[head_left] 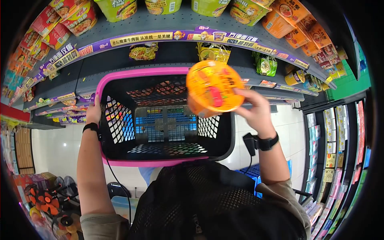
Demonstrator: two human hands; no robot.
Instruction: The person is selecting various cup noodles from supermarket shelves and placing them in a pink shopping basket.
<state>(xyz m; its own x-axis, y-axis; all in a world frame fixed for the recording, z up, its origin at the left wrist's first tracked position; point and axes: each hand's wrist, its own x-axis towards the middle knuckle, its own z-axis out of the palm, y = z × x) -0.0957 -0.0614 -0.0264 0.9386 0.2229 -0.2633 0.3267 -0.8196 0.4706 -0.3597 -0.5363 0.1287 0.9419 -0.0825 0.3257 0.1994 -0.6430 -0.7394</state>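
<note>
An orange instant noodle cup (215, 86) is in my right hand (256, 108), with the thumb and fingers gripping its right rim. The cup's lid is turned up toward me, over the right part of the shopping basket's opening. My left hand (94, 111) is wrapped round the left rim of the black shopping basket (166, 160), which has a pink edge. Through the basket's opening I see its lattice walls and bottom, and no goods lie on the part that shows. The cup covers the far right corner of the rim.
Ahead is a curved shelf (156, 24) with green noodle cups (116, 9), red ones (78, 19) at left and orange ones (288, 14) at right. Noodle packets (214, 52) lie on a lower shelf. Racks of boxed goods (330, 148) stand at right. Cables hang from both wrists.
</note>
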